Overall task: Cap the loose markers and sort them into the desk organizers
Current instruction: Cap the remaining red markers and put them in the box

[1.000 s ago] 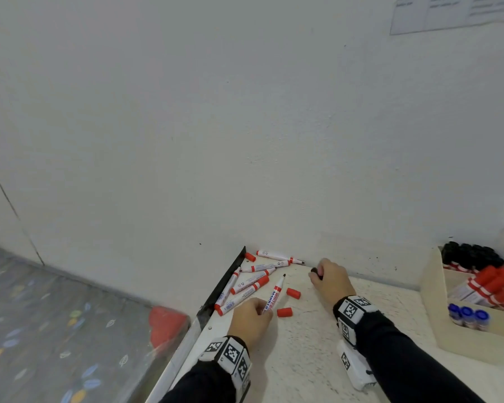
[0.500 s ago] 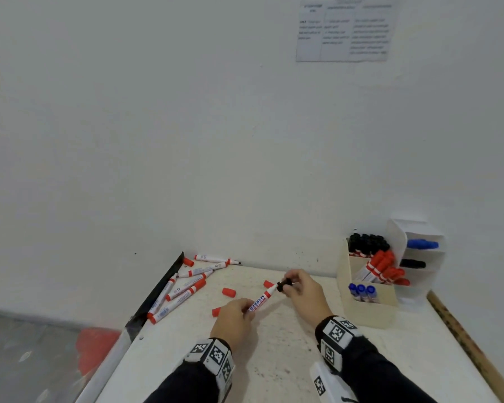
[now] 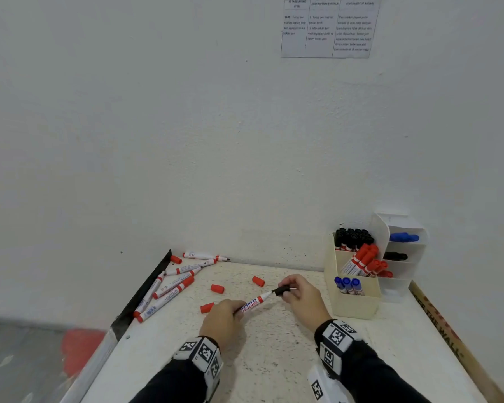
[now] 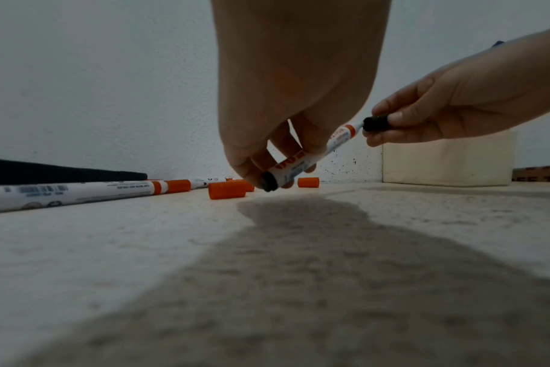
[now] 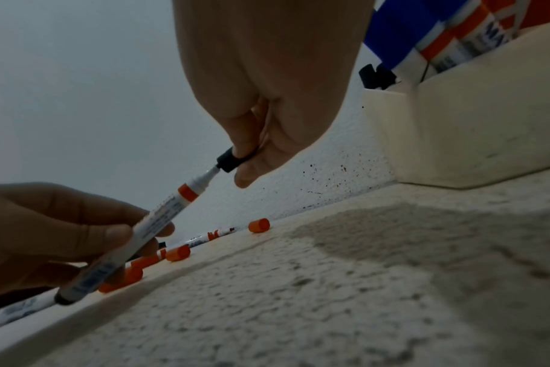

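My left hand [image 3: 226,318] grips the rear half of a white marker [image 3: 255,302] with a red band, held tilted just above the desk. My right hand [image 3: 298,296] pinches a black cap [image 3: 281,291] right at the marker's tip; the left wrist view shows that cap [image 4: 375,123] meeting the nib, and the right wrist view shows the same cap [image 5: 229,160]. Several uncapped red-banded markers [image 3: 172,286] lie at the desk's back left. Three loose red caps [image 3: 217,288] lie between that pile and my hands. A cream organizer box [image 3: 357,303] with black, red and blue markers stands at the right.
A white tiered organizer [image 3: 402,257] with a blue and a black marker stands behind the cream box against the wall. A black strip [image 3: 146,292] edges the desk's left side. A wooden strip [image 3: 454,341] runs along the right edge. An instruction sheet [image 3: 329,27] hangs on the wall.
My right hand picked up the black cap near the wall and brought it to the tip of the marker that my left hand lifted toward the middle. The head view swung right.
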`<state>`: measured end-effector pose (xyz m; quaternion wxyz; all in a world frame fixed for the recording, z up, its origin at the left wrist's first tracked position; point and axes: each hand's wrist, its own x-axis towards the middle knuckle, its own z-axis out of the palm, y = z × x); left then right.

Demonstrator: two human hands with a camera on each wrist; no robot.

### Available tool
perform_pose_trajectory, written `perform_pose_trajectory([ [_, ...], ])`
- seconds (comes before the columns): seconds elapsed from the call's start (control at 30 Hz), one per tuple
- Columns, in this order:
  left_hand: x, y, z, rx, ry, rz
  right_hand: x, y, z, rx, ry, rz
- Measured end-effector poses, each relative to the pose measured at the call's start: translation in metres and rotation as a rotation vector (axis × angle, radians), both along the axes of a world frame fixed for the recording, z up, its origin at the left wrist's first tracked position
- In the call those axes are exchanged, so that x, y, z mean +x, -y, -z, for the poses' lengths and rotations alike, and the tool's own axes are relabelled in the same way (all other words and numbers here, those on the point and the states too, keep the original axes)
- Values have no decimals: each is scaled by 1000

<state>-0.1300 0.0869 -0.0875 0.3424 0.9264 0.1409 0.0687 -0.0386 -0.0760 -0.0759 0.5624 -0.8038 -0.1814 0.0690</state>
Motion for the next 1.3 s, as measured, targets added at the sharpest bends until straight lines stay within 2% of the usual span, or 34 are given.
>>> perform_pose_trajectory([
  [0.33, 1, -2, 8, 29, -13, 1, -6, -5, 8, -40, -31, -65],
  [0.5, -2, 4, 8, 106, 0, 54, -5, -7, 7, -138, 60, -36],
  [0.63, -2, 3, 8, -59, 19, -27, -7, -10, 6, -71, 83, -2],
  [0.77, -1, 1, 9, -96, 5, 35, -4, -11, 12, -41, 17, 4],
  [0.93, 1, 4, 8, -335, 46, -17, -4, -10, 11, 132, -75, 5],
  [1.03, 0, 4, 6, -375, 76, 0, -8, -11, 9, 54, -63, -29],
  [1.17, -4, 3, 7, -355, 173, 18, -13, -15, 4, -84, 24, 48],
  [1.3, -5, 1, 5, -338, 180, 90, -16, -18, 0, -150, -12, 101],
])
